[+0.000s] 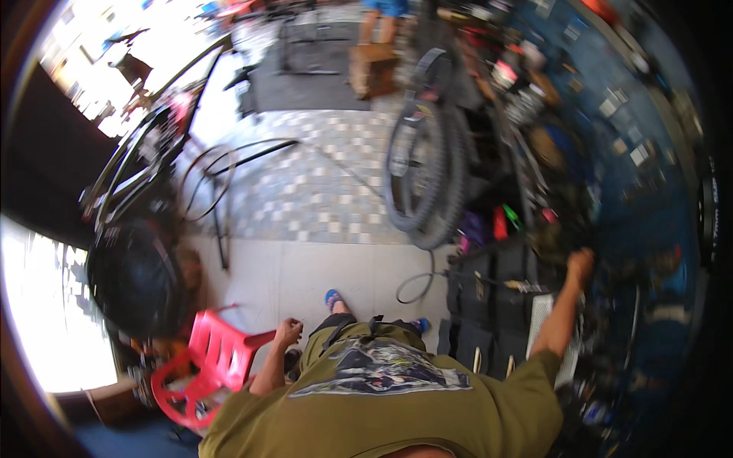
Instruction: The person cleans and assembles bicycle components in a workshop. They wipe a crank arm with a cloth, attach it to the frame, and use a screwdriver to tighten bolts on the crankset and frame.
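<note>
My left hand (289, 332) hangs low in front of me, beside the arm of a red plastic chair (221, 343). Its fingers are curled together, and whatever they may hold is too small to make out. Out to the right, my right hand (580, 266) reaches over a crowded workbench, close to a dark heap of items (556, 233). Blur smears its fingers, so I cannot see if anything is in them. Dark drawers or cases (492, 286) stand below and to the left of that arm, near a light perforated panel (540, 320).
Bicycle wheels with knobbly tyres (416, 168) stand ahead. A bike frame (164, 137) is at the left, above a round black object (137, 278). A thin hoop and stand (217, 179) sit on the tiled floor (321, 175). Tools hang on a blue wall (634, 145). Another person's legs (378, 27) show far off.
</note>
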A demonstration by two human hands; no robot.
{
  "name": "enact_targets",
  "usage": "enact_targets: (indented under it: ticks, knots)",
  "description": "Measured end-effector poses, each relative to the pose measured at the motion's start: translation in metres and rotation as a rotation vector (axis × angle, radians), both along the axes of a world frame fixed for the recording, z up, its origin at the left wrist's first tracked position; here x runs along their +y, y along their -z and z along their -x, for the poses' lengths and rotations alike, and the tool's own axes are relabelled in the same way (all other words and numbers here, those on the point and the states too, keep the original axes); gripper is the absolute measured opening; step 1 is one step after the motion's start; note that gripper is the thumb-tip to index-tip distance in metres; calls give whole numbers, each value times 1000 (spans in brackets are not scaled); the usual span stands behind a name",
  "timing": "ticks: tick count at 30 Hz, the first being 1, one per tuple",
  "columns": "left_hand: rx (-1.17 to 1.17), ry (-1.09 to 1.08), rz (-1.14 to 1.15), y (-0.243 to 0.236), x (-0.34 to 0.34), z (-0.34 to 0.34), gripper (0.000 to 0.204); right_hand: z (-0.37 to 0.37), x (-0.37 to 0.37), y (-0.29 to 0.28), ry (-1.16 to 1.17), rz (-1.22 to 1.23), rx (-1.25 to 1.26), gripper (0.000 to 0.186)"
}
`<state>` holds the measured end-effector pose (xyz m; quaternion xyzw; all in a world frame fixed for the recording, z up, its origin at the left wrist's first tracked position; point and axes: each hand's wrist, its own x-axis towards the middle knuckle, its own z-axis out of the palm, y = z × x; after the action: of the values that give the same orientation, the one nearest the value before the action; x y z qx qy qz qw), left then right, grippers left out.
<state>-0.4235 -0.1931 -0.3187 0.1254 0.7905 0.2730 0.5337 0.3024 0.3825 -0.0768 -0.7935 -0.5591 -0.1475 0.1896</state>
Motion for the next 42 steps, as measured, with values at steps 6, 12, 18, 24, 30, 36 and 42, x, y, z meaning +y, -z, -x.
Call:
enact_targets:
  ticks: [6,12,18,24,30,36,42]
  knots:
    - [469,66,174,-39,-107,130,38,191,-29,2,-216,-88,205,27]
    - [493,-129,-17,-42,-55,182,38,462,-88,9,-860,166,364,20]
    - [376,-340,-253,-72,-1,222,34,717,-136,-8,-1365,464,348,19]
    - [334,-469,-325,-109,3,325,28,923,-153,-66,-1627,695,382,22]
    - [606,-654,-337,-206,-7,485,23,1122,-160,-117,-1947,564,510,22]
    - [651,-837,-472,-314,-12,553,16,1321,-211,-182,-2316,311,806,20]
    - [773,-892,-424,-370,-46,599,13,1480,-287,-239,-2536,153,617,15]
